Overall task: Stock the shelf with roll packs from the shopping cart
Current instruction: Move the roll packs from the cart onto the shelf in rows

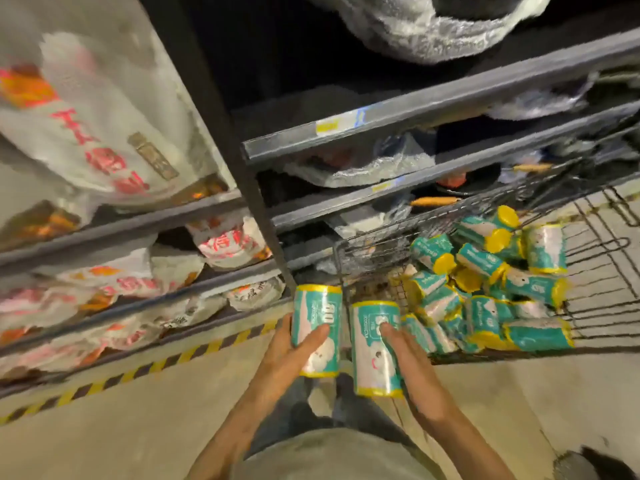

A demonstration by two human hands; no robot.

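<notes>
"80" on the left-held roll pack (317, 329) — other print blurred

roll packs (485, 289): teal-white, yellow ends | shelf (381, 126): grey | floor stripe (166, 363): yellow-black | bags (104, 133): white, red print

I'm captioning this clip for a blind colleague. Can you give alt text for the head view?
Each hand holds one teal roll pack upright: left hand, right hand. To the right, a wire shopping cart holds many more packs, beside dark shelves of bagged goods.
</notes>
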